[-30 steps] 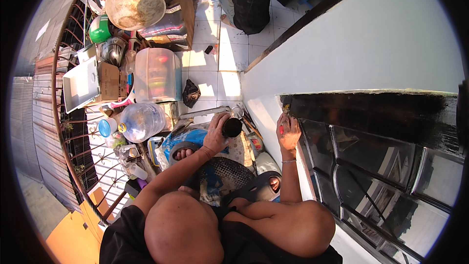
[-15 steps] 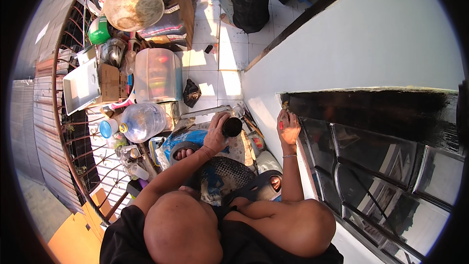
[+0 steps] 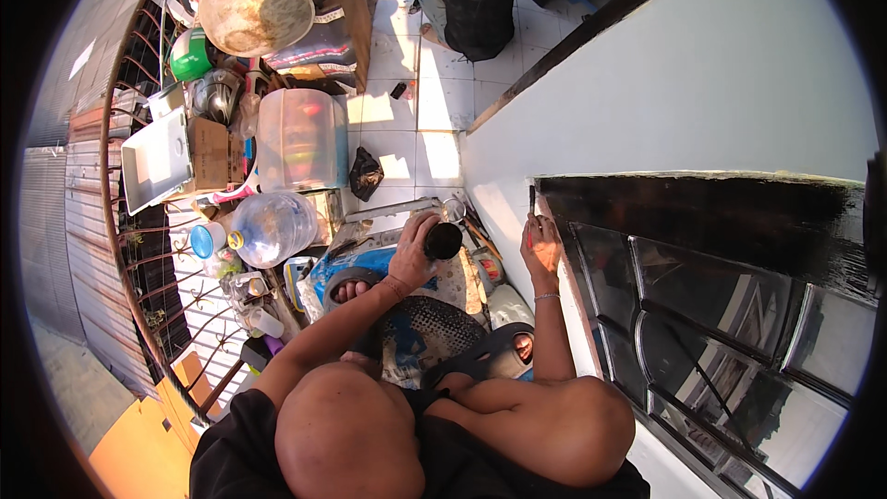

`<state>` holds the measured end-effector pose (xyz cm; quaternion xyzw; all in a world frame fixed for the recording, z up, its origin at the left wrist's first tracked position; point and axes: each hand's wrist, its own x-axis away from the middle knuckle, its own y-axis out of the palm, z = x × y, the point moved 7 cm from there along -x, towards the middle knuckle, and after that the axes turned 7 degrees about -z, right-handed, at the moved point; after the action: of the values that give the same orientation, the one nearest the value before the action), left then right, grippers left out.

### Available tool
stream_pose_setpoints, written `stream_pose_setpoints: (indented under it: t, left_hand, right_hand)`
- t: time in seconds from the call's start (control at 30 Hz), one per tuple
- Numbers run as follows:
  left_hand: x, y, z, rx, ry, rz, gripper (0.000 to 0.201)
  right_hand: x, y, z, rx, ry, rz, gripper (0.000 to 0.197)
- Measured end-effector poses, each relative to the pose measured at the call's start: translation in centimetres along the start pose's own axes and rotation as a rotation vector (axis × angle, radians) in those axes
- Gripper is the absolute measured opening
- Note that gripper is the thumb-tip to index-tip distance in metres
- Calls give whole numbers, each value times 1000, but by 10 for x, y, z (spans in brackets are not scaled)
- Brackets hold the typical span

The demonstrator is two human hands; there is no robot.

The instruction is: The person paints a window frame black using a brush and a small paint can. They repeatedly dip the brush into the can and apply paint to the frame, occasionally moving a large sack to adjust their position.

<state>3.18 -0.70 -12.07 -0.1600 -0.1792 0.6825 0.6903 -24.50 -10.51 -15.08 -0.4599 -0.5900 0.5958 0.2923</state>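
Note:
My left hand (image 3: 410,254) is closed around a small round container (image 3: 443,241) whose inside is black. In my right hand (image 3: 541,246) is a slim paintbrush (image 3: 532,200), with its dark bristles pointing away from me. The brush tip is at the left end of the black-painted window frame beam (image 3: 684,208), beside the white wall (image 3: 665,102); whether it touches cannot be made out. A bit of red shows between my right fingers. Below the beam are glass panes (image 3: 702,268) with black bars.
My sandalled feet stand on a paint-spotted blue surface (image 3: 407,351). To the left are a large clear water bottle (image 3: 273,229), a translucent storage box (image 3: 297,140), a cardboard box (image 3: 209,155) and a curved metal railing (image 3: 107,185). A person in black (image 3: 471,5) sits ahead on tiles.
My right hand has shifted slightly, and the brush has turned from its broad side to a thin edge, leaving the beam's corner more visible. The left hand still holds the container.

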Motion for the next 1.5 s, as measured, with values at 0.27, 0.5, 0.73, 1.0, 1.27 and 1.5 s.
stream_pose_setpoints:
  t: [0.27,0.5,0.73,1.0,1.27,1.5]
  left_hand:
    - [6,-4,-2,-43,-4,24,88]
    - [3,-2,-2,-14,-5,11,89]
    - [3,-2,-2,-26,7,27,90]
    - [3,1,-3,14,15,12,91]
    - [0,0,3,-8,37,44,84]
    - [4,-15,0,-15,47,103,78]
  right_hand:
    - [-15,-39,-17,54,-58,134,25]
    - [-15,-33,-21,19,-81,65,20]
    - [-15,-35,-10,61,-43,89,20]
    - [-13,-114,-26,158,18,228,18]
    - [-11,-148,-46,105,-33,254,29]
    - [-9,-223,-77,47,92,498,23]
